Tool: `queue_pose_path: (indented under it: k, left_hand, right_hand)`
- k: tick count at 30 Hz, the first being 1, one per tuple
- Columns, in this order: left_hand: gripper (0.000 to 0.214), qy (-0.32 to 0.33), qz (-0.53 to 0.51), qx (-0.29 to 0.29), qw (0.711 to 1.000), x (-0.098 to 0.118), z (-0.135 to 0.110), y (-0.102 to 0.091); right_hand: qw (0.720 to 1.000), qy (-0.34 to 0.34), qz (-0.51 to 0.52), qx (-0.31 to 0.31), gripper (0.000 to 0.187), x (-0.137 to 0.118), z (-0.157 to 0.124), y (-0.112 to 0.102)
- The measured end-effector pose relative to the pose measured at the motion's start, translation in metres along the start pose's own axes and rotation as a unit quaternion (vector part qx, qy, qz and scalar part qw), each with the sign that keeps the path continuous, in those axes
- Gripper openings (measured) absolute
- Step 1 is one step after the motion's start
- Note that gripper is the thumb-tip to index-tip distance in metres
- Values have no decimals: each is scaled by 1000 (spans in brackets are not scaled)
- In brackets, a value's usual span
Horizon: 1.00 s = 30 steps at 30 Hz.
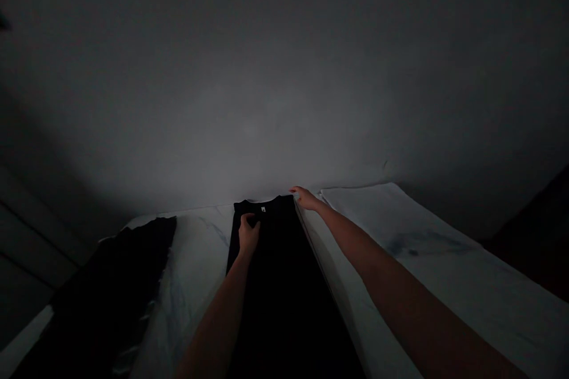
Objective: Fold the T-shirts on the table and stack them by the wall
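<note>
A long black garment (pixel 280 284) lies flat, stretching toward me, with a neckline at its far end and a small white label (pixel 263 209) just inside it. My left hand (pixel 249 235) is over its upper left part, below the label; thumb and forefinger are curved with a gap between them, and no cloth shows in that gap. At the garment's far right corner is my right hand (pixel 307 198), its fingers stretched to the left and the thumb apart, beside the edge of the cloth. Dim light hides most folds in the fabric.
Under the garment is a white, marble-patterned surface (pixel 195 248) that meets a grey wall (pixel 267 100). Another dark cloth (pixel 111 284) lies on the left. A pale folded sheet or panel (pixel 368 207) lies at the right, against the wall.
</note>
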<state>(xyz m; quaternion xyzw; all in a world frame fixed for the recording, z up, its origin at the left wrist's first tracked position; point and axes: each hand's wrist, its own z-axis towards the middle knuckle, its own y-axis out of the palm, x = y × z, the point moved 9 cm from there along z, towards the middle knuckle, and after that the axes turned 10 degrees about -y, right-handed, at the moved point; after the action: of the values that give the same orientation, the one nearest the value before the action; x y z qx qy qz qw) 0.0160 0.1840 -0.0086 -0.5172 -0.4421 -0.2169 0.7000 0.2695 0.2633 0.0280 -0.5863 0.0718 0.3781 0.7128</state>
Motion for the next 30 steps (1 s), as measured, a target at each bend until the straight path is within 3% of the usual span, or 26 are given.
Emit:
queue_pose_path:
  k: [8, 16, 20, 25, 27, 30]
  left_hand:
    - [25, 4, -64, -11, 998, -3, 2, 5]
    - [23, -4, 22, -16, 1000, 4, -5, 2]
    - [22, 33, 50, 0, 998, 11, -6, 2]
    - [21, 39, 79, -16, 996, 10, -3, 9]
    - [22, 42, 86, -23, 995, 11, -2, 11]
    - [23, 52, 94, -28, 994, 12, -1, 11]
  right_hand:
    - [987, -33, 83, -133, 32, 33, 48, 34]
    - [994, 21, 43, -96, 17, 48, 55, 45]
    - [998, 51, -9, -32, 12, 42, 42, 44]
    - [995, 47, -74, 50, 34, 7, 7, 45]
    - [996, 9, -81, 36, 39, -14, -15, 56]
    - [991, -84, -87, -59, 47, -46, -61, 78]
